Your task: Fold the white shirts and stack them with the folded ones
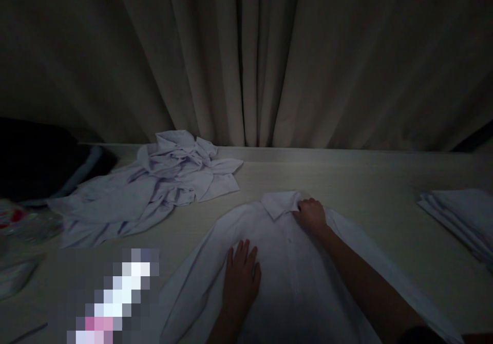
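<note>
A white collared shirt lies spread front side up on the pale tabletop, its collar away from me and its sleeves running down to both sides. My left hand rests flat on the shirt's left chest area, fingers spread. At the right side of the collar, my right hand has its fingers curled closed on the collar edge. The lower part of the shirt runs out of view at the bottom.
Crumpled white shirts lie at the back left, beside a dark bag-like item and clear plastic. Folded white cloth sits at the right. Beige curtains hang behind the table. A pixelated patch covers the lower left.
</note>
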Demonstrator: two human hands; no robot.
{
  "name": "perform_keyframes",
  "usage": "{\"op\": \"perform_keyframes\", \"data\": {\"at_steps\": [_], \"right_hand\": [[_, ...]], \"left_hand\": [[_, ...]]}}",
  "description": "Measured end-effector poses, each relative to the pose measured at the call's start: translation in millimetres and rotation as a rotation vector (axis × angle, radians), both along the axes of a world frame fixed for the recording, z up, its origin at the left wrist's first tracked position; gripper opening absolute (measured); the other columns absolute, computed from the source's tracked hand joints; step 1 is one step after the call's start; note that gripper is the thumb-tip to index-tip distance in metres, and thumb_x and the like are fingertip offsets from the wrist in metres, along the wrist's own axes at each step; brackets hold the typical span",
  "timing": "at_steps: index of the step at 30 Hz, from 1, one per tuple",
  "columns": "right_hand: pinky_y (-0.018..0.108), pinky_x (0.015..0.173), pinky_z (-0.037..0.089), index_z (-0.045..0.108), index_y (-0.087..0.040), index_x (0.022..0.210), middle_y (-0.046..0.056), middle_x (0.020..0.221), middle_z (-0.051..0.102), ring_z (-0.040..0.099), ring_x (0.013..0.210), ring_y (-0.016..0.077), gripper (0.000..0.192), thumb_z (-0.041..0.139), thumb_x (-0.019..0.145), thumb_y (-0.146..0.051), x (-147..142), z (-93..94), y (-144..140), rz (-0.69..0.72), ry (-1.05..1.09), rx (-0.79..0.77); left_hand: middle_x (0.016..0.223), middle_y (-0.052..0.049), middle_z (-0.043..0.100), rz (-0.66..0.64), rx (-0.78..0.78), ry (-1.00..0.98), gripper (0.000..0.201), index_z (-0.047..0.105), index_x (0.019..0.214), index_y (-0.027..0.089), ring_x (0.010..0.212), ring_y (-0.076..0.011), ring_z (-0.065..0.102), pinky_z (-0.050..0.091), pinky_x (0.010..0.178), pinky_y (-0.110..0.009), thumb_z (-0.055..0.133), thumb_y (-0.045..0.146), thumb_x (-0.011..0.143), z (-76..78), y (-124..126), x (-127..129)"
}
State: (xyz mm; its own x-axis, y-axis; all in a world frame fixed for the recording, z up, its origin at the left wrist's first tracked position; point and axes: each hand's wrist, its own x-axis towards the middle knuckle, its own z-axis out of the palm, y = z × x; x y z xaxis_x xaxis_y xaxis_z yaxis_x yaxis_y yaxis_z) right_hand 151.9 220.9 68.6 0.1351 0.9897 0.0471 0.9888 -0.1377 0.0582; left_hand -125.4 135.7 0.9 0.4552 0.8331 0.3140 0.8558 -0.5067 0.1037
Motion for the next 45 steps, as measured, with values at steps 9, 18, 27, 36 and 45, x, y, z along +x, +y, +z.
{"op": "perform_keyframes", "data": {"at_steps": [9, 18, 27, 36, 45], "right_hand": [[0.035, 0.075, 0.042, 0.062, -0.012, 0.1, 0.016, 0.098, 0.066, 0.06, 0.091, 0.0249, 0.036, 0.04, 0.087, -0.038, -7.6, -0.3, 9.7, -0.165, 0.031, 0.009], [0.041, 0.093, 0.039, 0.06, -0.011, 0.109, 0.019, 0.114, 0.061, 0.054, 0.108, 0.0284, 0.047, 0.035, 0.088, -0.044, -8.0, 6.9, -19.3, -0.057, 0.099, 0.037], [0.044, 0.11, 0.023, 0.038, -0.011, 0.138, 0.017, 0.147, 0.033, 0.03, 0.135, 0.0297, 0.06, 0.031, 0.091, -0.047, -20.8, -37.2, -15.0, 0.09, 0.204, 0.005], [0.044, 0.112, 0.017, 0.038, -0.017, 0.138, 0.012, 0.148, 0.033, 0.026, 0.138, 0.0252, 0.057, 0.027, 0.092, -0.049, -5.4, -43.6, -25.1, 0.074, 0.325, 0.101], [0.033, 0.075, 0.046, 0.057, -0.018, 0.105, 0.011, 0.103, 0.066, 0.062, 0.091, 0.0218, 0.045, 0.033, 0.088, -0.052, 33.8, 7.4, 62.5, -0.27, 0.43, 0.07]], "left_hand": [[0.139, -0.011, 0.049, -0.008, 0.021, 0.014, 0.039, 0.053, 0.124, 0.021, 0.131, -0.0277, 0.04, 0.034, 0.106, -0.053, 0.042, 0.023, 0.087, -0.9, 0.6, -0.3], [0.141, -0.011, 0.046, 0.003, 0.031, 0.024, 0.041, 0.05, 0.127, 0.021, 0.132, -0.0276, 0.039, 0.032, 0.107, -0.052, 0.043, 0.025, 0.087, -4.0, -1.3, -0.5], [0.121, -0.012, 0.062, 0.036, -0.064, -0.003, 0.037, 0.058, 0.117, 0.016, 0.114, -0.0257, 0.056, 0.046, 0.095, -0.044, 0.039, 0.029, 0.088, 37.4, 32.4, 10.4], [0.143, -0.016, 0.042, -0.085, -0.164, 0.043, 0.055, 0.046, 0.131, 0.018, 0.133, -0.0336, 0.036, 0.031, 0.105, -0.053, 0.043, 0.049, 0.086, 40.8, 103.1, 87.8], [0.107, -0.016, 0.065, 0.293, -0.385, -0.053, 0.059, 0.057, 0.106, 0.015, 0.097, -0.0254, 0.063, 0.047, 0.077, -0.035, 0.02, 0.057, 0.088, 81.7, 193.9, 97.1]]}}
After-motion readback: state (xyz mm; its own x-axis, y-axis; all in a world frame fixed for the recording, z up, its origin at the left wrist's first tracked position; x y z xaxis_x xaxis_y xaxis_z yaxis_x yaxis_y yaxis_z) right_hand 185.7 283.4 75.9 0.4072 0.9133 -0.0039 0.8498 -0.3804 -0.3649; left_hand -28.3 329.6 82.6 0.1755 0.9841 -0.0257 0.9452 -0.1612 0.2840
